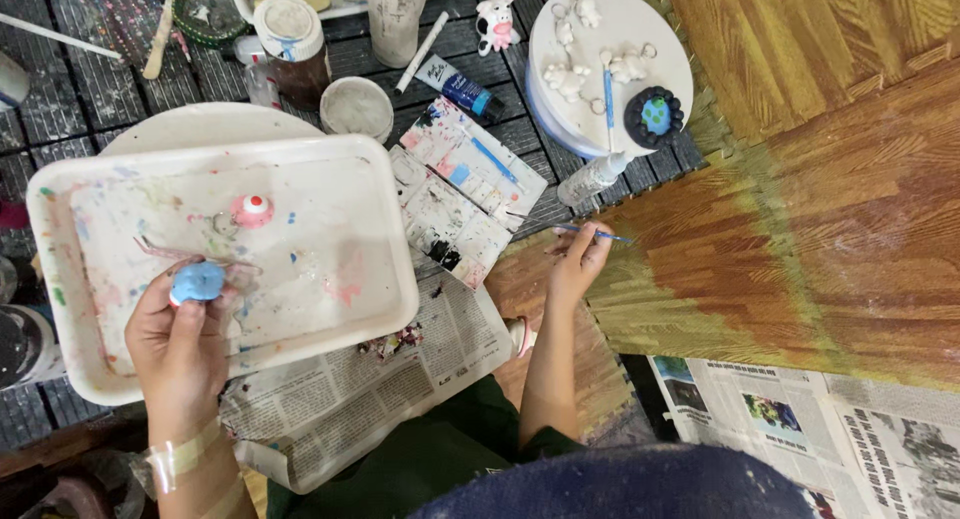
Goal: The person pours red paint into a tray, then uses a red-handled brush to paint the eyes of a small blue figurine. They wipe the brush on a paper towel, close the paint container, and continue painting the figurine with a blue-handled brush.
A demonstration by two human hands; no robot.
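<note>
Head view: we grip a small blue piece in our left hand over a paint-stained white tray. Farther right, our right hand pinches a thin brush beside the palette.

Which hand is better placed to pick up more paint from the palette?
The right hand, probably: it holds the thin brush just beside the open paint palette. The left hand is occupied gripping the small blue figurine over the white tray.
</note>
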